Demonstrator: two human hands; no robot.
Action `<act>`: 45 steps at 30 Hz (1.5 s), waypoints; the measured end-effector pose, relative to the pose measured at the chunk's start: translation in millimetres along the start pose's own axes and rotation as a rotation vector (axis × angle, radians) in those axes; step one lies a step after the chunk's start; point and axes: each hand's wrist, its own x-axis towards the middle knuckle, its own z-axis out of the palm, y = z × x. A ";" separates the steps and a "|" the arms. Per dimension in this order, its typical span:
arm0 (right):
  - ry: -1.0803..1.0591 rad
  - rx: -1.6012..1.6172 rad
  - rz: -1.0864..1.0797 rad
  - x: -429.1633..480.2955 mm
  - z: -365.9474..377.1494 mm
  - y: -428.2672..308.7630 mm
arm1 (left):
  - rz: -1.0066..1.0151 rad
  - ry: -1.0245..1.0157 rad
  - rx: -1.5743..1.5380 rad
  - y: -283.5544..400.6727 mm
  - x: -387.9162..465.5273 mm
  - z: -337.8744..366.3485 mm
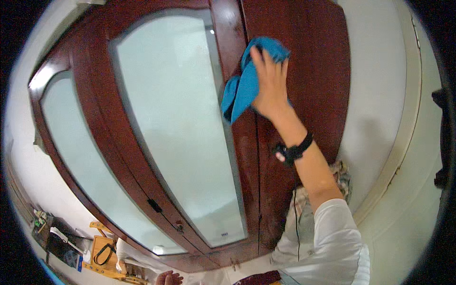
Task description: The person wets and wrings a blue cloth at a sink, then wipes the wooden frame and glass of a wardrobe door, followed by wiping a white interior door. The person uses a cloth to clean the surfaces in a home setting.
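Observation:
My right hand [272,83], with a black watch [294,151] on the wrist, presses a blue cloth [245,91] against the dark red wooden wardrobe [302,42]. The cloth is bunched and folded under the fingers. It lies over the seam between a glass-panelled door and the plain wood panel to its right. A tall frosted glass panel [171,117] fills most of that door, just left of the cloth. Low at the bottom edge, partly cut off, my left hand [169,278] shows loosely bent fingers and no object in them.
A second glass panel [89,153] is farther left, with a small dark latch [154,205] and a knob [179,227] between the doors. A wooden chair [103,249] with a black strap stands lower left. Patterned fabric [342,174] and a dark cord [296,224] hang behind my right arm.

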 end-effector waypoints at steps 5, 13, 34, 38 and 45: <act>0.328 -0.071 0.015 143.7 24.6 1.0 | 0.051 0.050 -0.075 -4.3 -12.4 -3.0; 0.247 0.246 -0.466 209.9 65.1 -185.4 | 0.087 0.106 -0.164 -2.0 1.1 -4.3; 0.223 0.441 -0.124 160.1 86.8 -238.6 | 0.079 0.276 -0.220 -22.7 24.2 -165.6; 0.160 0.284 -0.664 133.2 68.3 -239.5 | 0.093 0.157 -0.171 -16.8 52.8 -152.3; -0.181 0.053 -0.024 93.8 11.4 -98.3 | 0.043 -0.006 -0.116 -18.0 66.1 -153.1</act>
